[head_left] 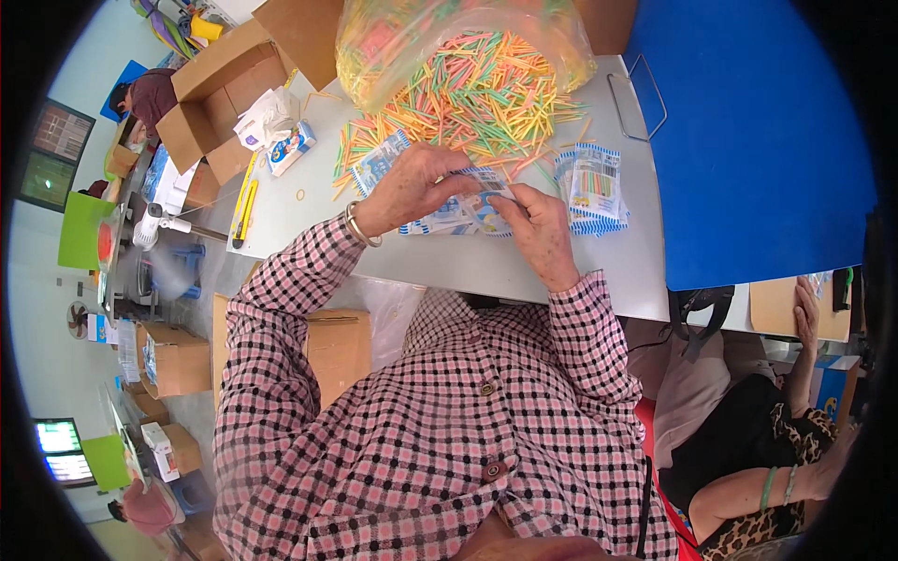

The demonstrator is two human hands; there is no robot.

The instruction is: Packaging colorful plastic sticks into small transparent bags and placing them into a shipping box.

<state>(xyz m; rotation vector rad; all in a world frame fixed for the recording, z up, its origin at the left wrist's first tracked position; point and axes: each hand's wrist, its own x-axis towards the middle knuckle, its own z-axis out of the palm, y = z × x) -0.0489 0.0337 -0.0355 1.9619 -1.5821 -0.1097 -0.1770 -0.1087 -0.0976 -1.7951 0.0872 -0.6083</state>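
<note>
Centrally, the left hand [418,192] and right hand [544,234] pinch a small printed packet [484,215] between thumbs and fingers, over the pale surface [449,266]. Beyond the hands, coloured sticks [491,93] spill in a heap from a clear bag [379,42]. Just right of the right hand lie stacked packets [594,187]; well left of the left hand, a yellow cutter [245,213].

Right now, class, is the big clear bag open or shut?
Open: the bag gapes toward the person, and coloured sticks lie heaped from its mouth out onto the table.
</note>
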